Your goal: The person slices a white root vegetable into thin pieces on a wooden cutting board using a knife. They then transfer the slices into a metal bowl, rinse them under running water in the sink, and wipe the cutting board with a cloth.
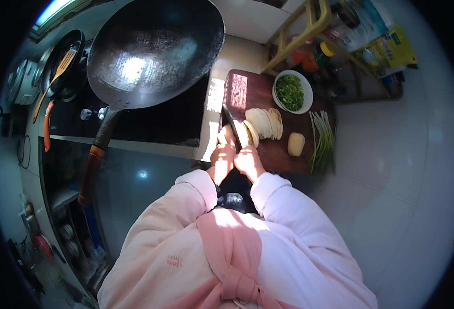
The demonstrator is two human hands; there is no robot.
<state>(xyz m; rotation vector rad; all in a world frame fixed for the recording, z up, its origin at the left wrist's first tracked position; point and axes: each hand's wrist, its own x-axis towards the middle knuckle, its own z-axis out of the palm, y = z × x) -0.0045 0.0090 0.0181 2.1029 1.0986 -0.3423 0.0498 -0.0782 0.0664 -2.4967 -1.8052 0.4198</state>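
Observation:
My right hand [246,159] is closed on the handle of a kitchen knife [232,125], whose blade points away from me. My left hand [224,154] holds a peeled potato [226,134] just left of the blade. Sliced potato pieces [250,134] lie against the blade's right side. Farther right, a row of thin potato slices [263,123] leans on the dark wooden cutting board [267,154]. A whole peeled potato [296,144] lies right of them. Beyond it is a bundle of green onions [321,143], and a white bowl [308,96] holds chopped greens [290,92].
A large wok [153,58] rests over the black cooktop [165,127] at the left, its handle [92,170] projecting past the counter's front edge. A smaller pan [53,73] bears a slotted spatula [63,65]. Bottles and packets fill a rack [308,31] at the back right.

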